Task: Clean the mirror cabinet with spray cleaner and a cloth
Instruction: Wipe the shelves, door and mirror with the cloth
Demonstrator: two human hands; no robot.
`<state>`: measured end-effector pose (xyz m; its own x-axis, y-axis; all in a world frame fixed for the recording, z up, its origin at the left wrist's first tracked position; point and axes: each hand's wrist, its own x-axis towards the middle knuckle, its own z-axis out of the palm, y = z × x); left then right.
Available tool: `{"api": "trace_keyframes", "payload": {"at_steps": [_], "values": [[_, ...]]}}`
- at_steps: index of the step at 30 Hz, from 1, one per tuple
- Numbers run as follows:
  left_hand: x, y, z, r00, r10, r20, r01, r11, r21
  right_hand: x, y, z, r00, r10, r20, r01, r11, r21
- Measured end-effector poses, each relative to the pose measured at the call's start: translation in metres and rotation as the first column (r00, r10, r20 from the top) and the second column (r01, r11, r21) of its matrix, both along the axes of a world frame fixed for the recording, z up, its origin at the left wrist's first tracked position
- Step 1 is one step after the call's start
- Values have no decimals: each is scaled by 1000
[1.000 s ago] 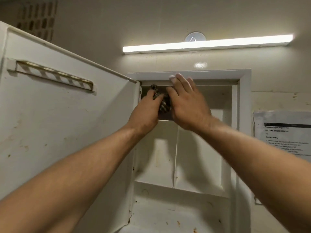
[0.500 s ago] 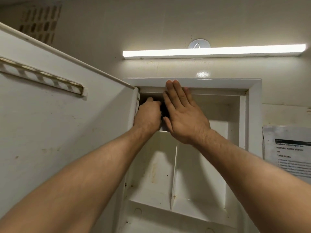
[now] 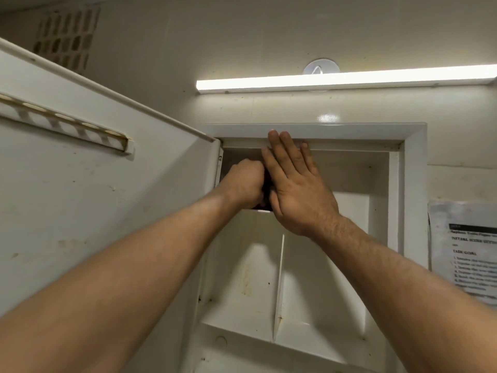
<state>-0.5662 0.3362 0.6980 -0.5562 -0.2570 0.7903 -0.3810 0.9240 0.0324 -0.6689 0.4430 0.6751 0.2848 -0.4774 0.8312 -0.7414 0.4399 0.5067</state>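
Head view, looking up. Item: mirror cabinet, set into a cream wall, white, square-framed, paint glossy and chipped.

Door: swung open to the left, inner face showing, flat white sheet with brown specks. It carries a narrow slotted rail running slantwise across it.

Interior: a thin upright divider splits the middle tier into two compartments above a ledge. The back panel of the left one bears a rust-brown streak.

Cloth: only a dark sliver shows, in the shadowed top-left corner of the cabinet, between the two hands. Its pattern cannot be made out.

Left hand: inside that top corner, just beside the door's hinge edge, grip clenched round the cloth.

Right hand: grip released, fingers straight and close together, laid flat beside the left hand, fingertips reaching the cabinet's top frame.

Surroundings: lit strip lamp on the wall above, perforated vent grille at upper left, and a printed paper sheet on the wall to the right, its text blurred.
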Motion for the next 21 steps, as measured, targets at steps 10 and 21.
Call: {"api": "trace_keyframes", "payload": {"at_steps": [10,21], "values": [[2,8,-11,975,156,-159,-157,988,0,-12,-2,-4,999,27,-40,-27,999,-19],[-7,6,-9,957,222,-189,-236,970,-57,-17,-6,-7,994,104,-29,-105,992,-67]]}}
